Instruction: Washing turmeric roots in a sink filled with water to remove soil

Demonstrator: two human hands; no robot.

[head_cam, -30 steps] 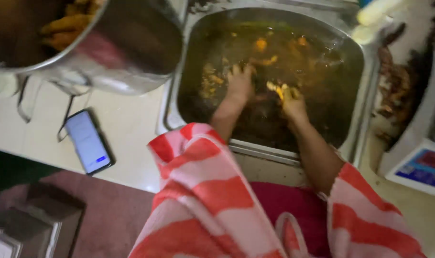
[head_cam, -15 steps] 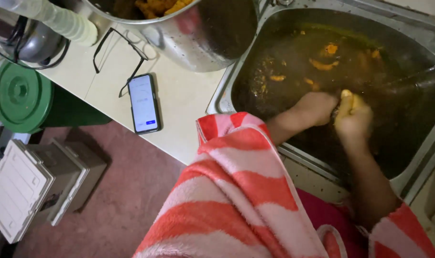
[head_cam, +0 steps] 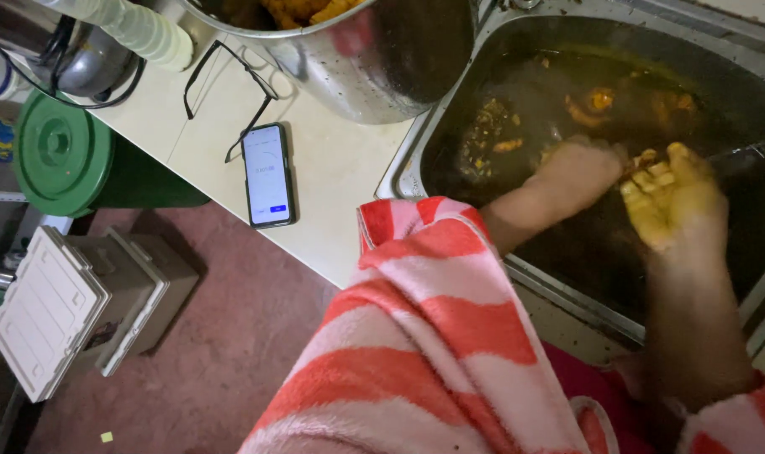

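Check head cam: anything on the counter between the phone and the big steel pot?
Only bare pale counter between the phone and the steel pot, in the head view; the glasses lie off to the left.

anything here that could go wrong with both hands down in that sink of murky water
Three risks, judging from this view:
1. The smartphone lies lit on the counter close to the sink; splashes might reach it.
2. The eyeglasses rest right beside the large steel pot, so shifting the pot could crush them.
3. The left hand and yellow-stained right hand work in dark water, where sharp scraps would be hard to see.
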